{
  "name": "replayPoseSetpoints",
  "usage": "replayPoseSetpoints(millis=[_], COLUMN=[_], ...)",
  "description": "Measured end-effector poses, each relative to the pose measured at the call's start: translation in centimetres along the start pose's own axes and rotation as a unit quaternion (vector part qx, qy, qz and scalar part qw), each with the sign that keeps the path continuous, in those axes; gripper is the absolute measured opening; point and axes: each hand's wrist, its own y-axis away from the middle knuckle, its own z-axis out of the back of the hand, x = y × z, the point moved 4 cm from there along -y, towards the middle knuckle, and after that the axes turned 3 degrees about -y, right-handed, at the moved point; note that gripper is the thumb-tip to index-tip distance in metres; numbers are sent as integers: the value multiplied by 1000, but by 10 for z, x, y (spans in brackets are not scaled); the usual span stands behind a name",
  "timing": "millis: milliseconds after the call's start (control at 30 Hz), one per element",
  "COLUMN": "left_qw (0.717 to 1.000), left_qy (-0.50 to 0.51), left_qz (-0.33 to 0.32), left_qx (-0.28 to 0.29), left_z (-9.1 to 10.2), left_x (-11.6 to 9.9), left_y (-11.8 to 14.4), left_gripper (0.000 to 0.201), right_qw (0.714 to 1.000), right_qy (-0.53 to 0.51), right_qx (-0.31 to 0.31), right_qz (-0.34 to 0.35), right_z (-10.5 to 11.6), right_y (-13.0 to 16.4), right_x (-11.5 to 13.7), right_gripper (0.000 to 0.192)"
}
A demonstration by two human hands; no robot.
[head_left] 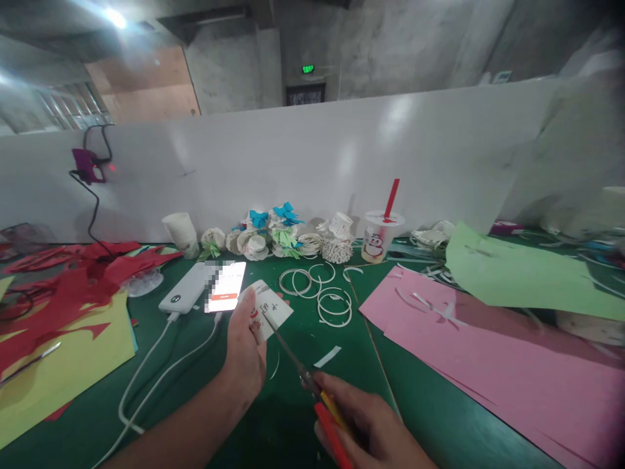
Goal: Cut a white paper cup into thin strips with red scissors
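Left hand (244,355) holds a white paper piece (269,314) up off the tabletop (293,417), fingers clamped on its near edge, thumb on top just beside the red printed mark. The piece sits past the fingertips, tilted toward me.

Right hand (371,426) is wrapped shut round the red and yellow handles of the scissors (297,361). The blades run up and away from those fingers and meet the paper piece at its lower edge, close to the left thumb. I cannot tell how wide the blades stand.

Risks as I judge them:
- Blade tip lies very near the left thumb; a cut that runs long would nick it.
- The piece is gripped on one side only; the free end could fold or twist in the blades and tear instead of cutting clean.
- The lit phone (225,286) and the power bank (185,290) lie just beyond the left fingers, white cables (146,371) trailing under that forearm; a dropped elbow could drag them.
- Paper rings (334,306) lie past the blade tip; a slip forward would scatter them.
- Pink sheet (488,352) lies to the outside of the right fingers, apart.
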Motion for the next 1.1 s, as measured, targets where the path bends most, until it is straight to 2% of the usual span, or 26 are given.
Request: replayPoseSetpoints(millis=[133, 333, 533, 767, 967, 1100], left_qw=[1000, 999, 999, 998, 999, 999], left_qy=[-5, -7, -9, -28, -25, -22], left_qz=[6, 26, 46, 45, 41, 36], left_qx=[10, 22, 18, 16, 11, 16], left_z=[1, 1, -2, -2, -4, -3], left_x=[3, 9, 9, 8, 7, 7], left_y=[3, 6, 8, 11, 12, 11], left_gripper=[28, 34, 32, 33, 32, 34], right_qw=[999, 999, 998, 998, 999, 999], right_qy=[40, 36, 44, 45, 31, 45], right_qx=[-17, -25, -35, -40, -15, -25], right_qz=[-6, -20, 1, 7, -17, -3], right_z=[3, 3, 2, 2, 1, 3], right_y=[1, 3, 2, 2, 1, 0], right_x=[3, 0, 0, -3, -3, -1], right_gripper=[33, 36, 38, 37, 41, 39])
